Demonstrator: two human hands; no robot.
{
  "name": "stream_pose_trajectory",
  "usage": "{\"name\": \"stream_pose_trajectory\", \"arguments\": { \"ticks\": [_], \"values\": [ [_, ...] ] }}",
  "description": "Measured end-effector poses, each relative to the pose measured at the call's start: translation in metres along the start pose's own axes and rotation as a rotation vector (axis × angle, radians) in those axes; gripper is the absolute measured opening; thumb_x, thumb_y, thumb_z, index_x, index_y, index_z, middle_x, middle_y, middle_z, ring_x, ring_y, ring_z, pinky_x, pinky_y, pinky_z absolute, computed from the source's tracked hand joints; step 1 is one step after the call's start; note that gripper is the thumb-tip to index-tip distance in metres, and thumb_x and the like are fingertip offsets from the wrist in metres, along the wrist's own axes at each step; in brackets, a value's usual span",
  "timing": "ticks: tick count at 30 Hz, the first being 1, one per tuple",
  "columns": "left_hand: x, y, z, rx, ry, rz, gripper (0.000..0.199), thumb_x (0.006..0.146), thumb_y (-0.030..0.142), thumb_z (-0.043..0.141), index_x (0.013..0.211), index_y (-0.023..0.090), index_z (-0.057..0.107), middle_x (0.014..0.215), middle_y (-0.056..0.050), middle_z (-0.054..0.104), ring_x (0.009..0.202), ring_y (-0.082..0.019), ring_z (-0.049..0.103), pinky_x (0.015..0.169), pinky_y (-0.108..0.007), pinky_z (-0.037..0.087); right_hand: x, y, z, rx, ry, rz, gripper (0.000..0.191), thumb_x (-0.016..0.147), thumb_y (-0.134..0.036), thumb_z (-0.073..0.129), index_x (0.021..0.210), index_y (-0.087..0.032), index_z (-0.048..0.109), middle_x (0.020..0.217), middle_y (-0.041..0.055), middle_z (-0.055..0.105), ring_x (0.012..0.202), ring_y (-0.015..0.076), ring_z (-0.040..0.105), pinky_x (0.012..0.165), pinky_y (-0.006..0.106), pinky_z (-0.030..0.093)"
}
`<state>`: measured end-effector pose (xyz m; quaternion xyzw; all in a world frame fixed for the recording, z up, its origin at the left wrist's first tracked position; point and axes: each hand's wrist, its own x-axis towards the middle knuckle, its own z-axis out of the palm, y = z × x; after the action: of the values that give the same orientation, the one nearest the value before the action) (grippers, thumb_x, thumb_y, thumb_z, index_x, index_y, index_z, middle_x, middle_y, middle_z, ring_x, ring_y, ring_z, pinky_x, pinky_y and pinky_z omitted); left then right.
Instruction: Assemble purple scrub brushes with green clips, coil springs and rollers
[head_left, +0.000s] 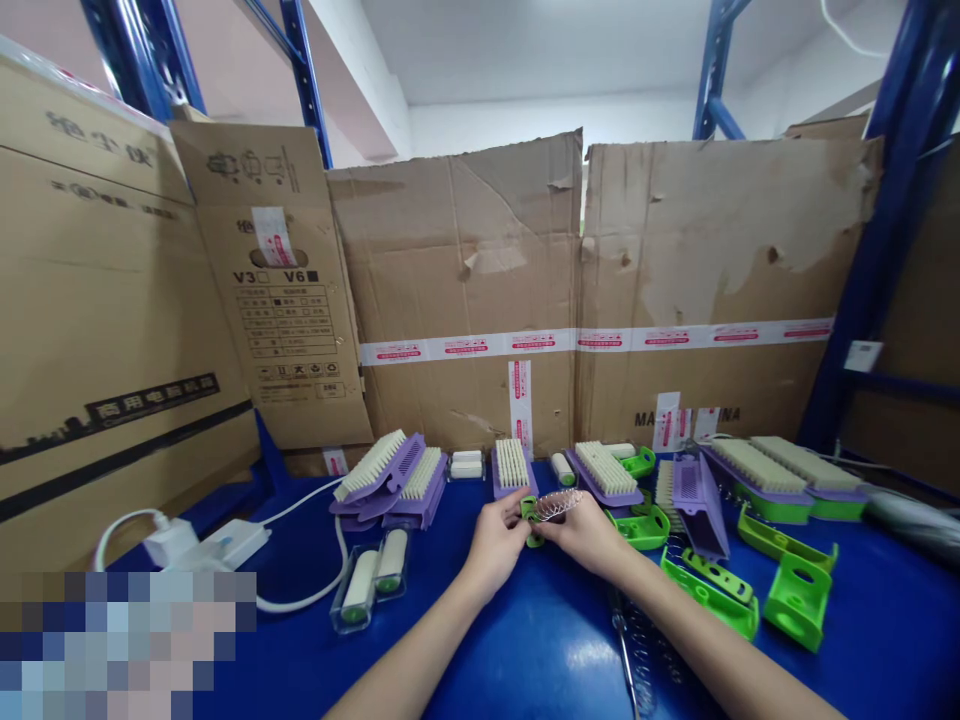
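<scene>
My left hand (495, 542) is closed on a small green plastic part (529, 508), held above the blue table (525, 640). My right hand (589, 532) is closed beside it, its fingertips meeting the part's right side. A thin metal coil spring (559, 504) stretches from the green part across the fingers of my right hand, which grips it. Just beyond my hands lies a purple brush head (512, 466) with cream bristles. Below my right forearm are a screwdriver (622, 640) and loose springs (642, 655).
Several green plastic shells (799, 600) lie at the right, near a tilted purple brush (697, 495). More brushes (379, 470) are stacked at the left, with white rollers in clear cases (361, 585). A white power strip (232, 545) trails a cable. Cardboard sheets (465, 260) stand behind.
</scene>
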<state>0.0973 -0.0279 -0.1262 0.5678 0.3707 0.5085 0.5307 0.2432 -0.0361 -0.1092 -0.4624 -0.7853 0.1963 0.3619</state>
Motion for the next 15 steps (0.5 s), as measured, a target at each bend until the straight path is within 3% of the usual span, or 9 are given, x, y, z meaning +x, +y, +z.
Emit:
{"name": "stream_pose_trajectory", "arguments": {
  "ticks": [9, 15],
  "values": [
    [0.0037, -0.0041, -0.0034, 0.007, -0.092, 0.024, 0.054, 0.065, -0.002, 0.052, 0.118, 0.008, 0.057, 0.109, -0.013, 0.066, 0.1, -0.024, 0.062, 0.094, -0.038, 0.044, -0.0016, 0.0035, 0.0049, -0.109, 0.086, 0.003, 0.011, 0.076, -0.022, 0.058, 0.077, -0.02, 0.07, 0.078, 0.005, 0.071, 0.073, 0.0198, 0.065, 0.066, 0.025, 0.046],
    [0.0047, -0.0011, -0.004, 0.015, -0.06, 0.002, 0.052, 0.063, -0.002, 0.056, 0.113, 0.008, 0.06, 0.1, -0.011, 0.07, 0.094, -0.022, 0.064, 0.089, -0.036, 0.047, -0.0012, 0.0025, 0.0035, -0.075, 0.095, 0.066, 0.01, 0.073, -0.023, 0.062, 0.077, -0.019, 0.07, 0.074, 0.0051, 0.071, 0.07, 0.0199, 0.064, 0.062, 0.024, 0.045]
  ]
}}
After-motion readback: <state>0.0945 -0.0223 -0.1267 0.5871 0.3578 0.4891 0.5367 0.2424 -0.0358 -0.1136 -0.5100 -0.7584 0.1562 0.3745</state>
